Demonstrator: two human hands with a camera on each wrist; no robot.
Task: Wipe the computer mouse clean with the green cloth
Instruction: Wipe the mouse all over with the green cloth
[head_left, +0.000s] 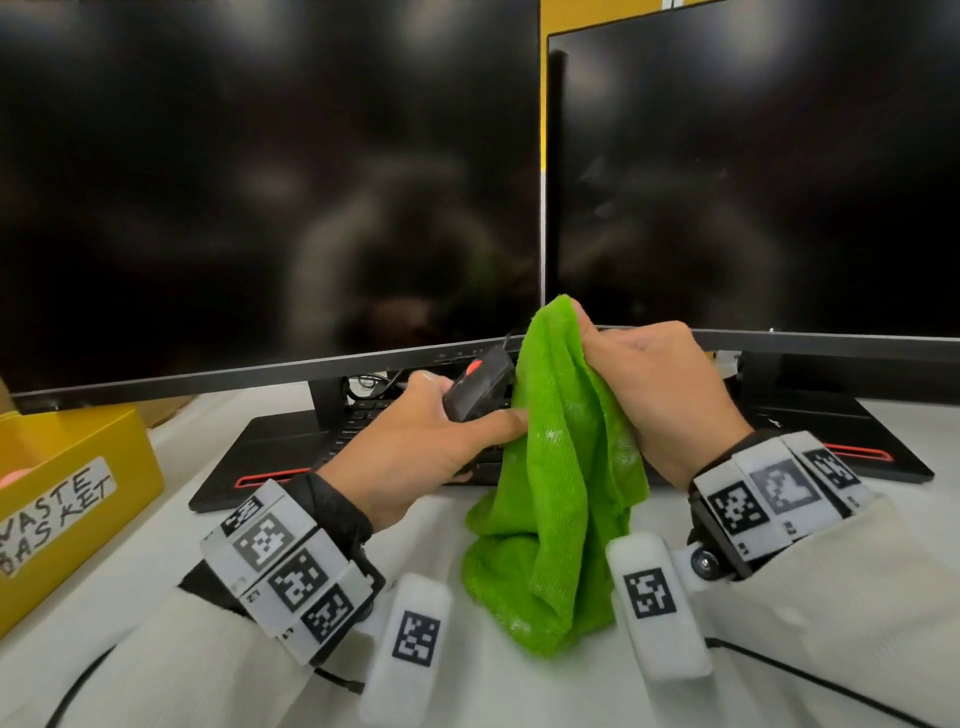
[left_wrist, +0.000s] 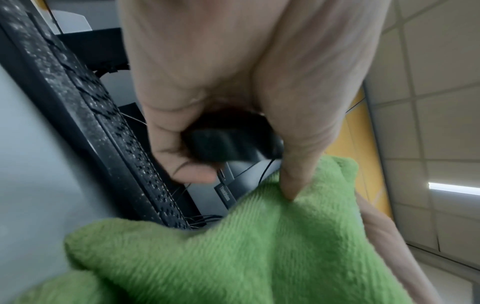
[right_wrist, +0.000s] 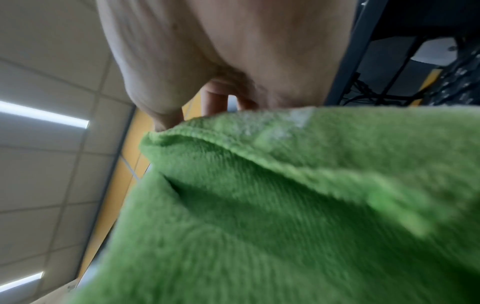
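Progress: mid-wipe by the look of it; computer mouse (head_left: 480, 382) lifted off the desk (head_left: 130, 597) and held against the green cloth (head_left: 558, 467), so pick-up of both is done. How much of the shell is already wiped cannot be told; underside and far flank are probably left, then setting both down.
Left hand (head_left: 415, 441): clenched around the mouse, thumb along its near side, thumb tip touching the cloth; in the left wrist view, fingers (left_wrist: 187, 170) curled under the dark body.
Right hand (head_left: 660, 395): bunched around the upper part of the cloth, fingers buried in the folds; rest of the cloth hanging down to the desk.
Mouse location: in the air above the black keyboard (head_left: 332, 436), in front of the gap between the two dark monitors (head_left: 260, 182), touching the cloth on its right side.
Mouse material: hard matte black plastic, boxy and slightly rounded, red scroll wheel on top, thin cable leading off its far end.
Cloth material: bright green terry or microfibre, ribbed pile, soft and thick, draped in loose vertical folds; pale whitish flecks on parts of the surface, possibly dust or residue.
Keyboard texture: speckled with pale dust in the left wrist view.
Other: yellow box (head_left: 67, 493) at left with a handwritten label reading "WASTE BASKET"; white desk surface.
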